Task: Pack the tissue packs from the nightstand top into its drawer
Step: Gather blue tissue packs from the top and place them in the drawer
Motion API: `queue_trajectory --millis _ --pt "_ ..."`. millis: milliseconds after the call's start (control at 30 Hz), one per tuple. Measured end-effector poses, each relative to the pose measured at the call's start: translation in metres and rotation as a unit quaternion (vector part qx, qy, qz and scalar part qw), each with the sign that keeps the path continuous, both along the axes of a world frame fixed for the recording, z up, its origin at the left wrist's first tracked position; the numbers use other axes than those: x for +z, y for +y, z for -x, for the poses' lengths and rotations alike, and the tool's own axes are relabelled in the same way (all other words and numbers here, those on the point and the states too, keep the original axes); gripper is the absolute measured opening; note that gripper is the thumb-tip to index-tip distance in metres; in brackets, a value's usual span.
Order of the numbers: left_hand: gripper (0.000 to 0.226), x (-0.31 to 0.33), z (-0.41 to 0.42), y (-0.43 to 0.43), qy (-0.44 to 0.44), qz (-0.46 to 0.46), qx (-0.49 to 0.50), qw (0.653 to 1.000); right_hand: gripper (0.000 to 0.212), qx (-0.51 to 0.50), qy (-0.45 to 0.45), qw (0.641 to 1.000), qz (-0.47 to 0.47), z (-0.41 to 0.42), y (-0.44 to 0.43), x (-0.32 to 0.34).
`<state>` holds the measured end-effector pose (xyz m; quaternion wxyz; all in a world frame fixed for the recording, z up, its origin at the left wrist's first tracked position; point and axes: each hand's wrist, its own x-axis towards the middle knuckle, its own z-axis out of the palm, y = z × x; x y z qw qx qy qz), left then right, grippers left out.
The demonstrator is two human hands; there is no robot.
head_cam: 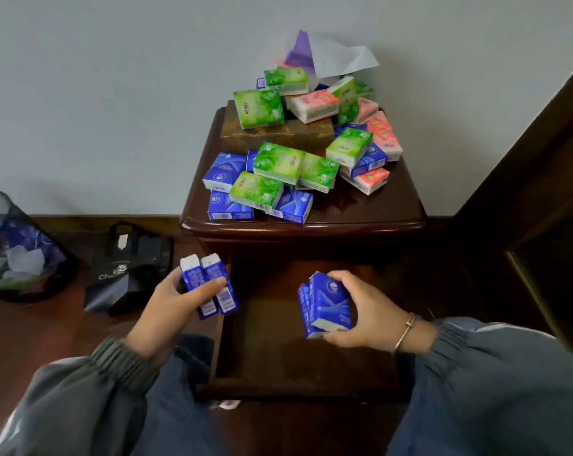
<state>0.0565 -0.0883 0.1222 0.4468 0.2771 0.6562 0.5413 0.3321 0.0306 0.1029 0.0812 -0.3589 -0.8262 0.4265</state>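
1. My left hand (174,302) is curled around 2 blue packs (209,284), held side by side with their white ends pointing up. My thumb lies across their fronts.
2. That hand is at the left edge of the open drawer (272,343), so the packs sit partly over its left wall.
3. My right hand (367,311) grips a stack of blue packs (327,302) pressed face to face. I count at least 2 and cannot tell the exact number. The fingers wrap over the top and the thumb holds the bottom.
4. That stack is above the middle of the drawer. I cannot tell whether it touches the drawer floor.
5. The pile of tissue packs (288,169) lies on the nightstand top (377,205), with green, blue and pink ones heaped together. Several rest on a brown box (278,133) at the back.
6. A white and purple wrapper (331,57) stands behind the heap against the wall.
7. On the floor to the left are a mesh wastebasket (2,225) and, beside it, a black bag (130,271).
8. A thin bracelet (405,334) circles my right wrist.
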Motion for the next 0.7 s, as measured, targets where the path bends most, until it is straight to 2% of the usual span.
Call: queue_trajectory --millis 100,200,333,433,567,633,700 --pt "0.033 -0.034 0.015 -0.010 -0.010 0.039 0.071 0.997 0.081 0.044 -0.059 0.997 0.011 0.037 -0.010 -0.043" --pt "0.025 -0.060 0.023 -0.011 0.005 0.049 0.107 0.993 0.081 0.055 -0.104 0.993 -0.014 0.073 -0.013 -0.083" --pt "0.039 -0.085 0.034 -0.011 0.027 0.068 0.143 0.987 0.080 0.089 -0.147 0.984 -0.046 0.112 -0.020 -0.129" --pt "0.036 -0.093 0.043 -0.010 0.023 0.073 0.161 0.984 0.086 0.104 -0.169 0.979 -0.041 0.131 -0.029 -0.156" --pt "0.044 -0.100 0.049 -0.006 0.015 0.070 0.164 0.984 0.091 0.136 -0.216 0.966 -0.040 0.142 -0.041 -0.181" --pt "0.051 -0.103 0.050 -0.005 0.002 0.073 0.164 0.984 0.088 0.133 -0.223 0.966 -0.017 0.139 -0.045 -0.190" --pt "0.044 -0.105 0.051 -0.004 -0.003 0.073 0.162 0.984 0.098 0.114 -0.218 0.968 0.046 0.133 -0.045 -0.193"
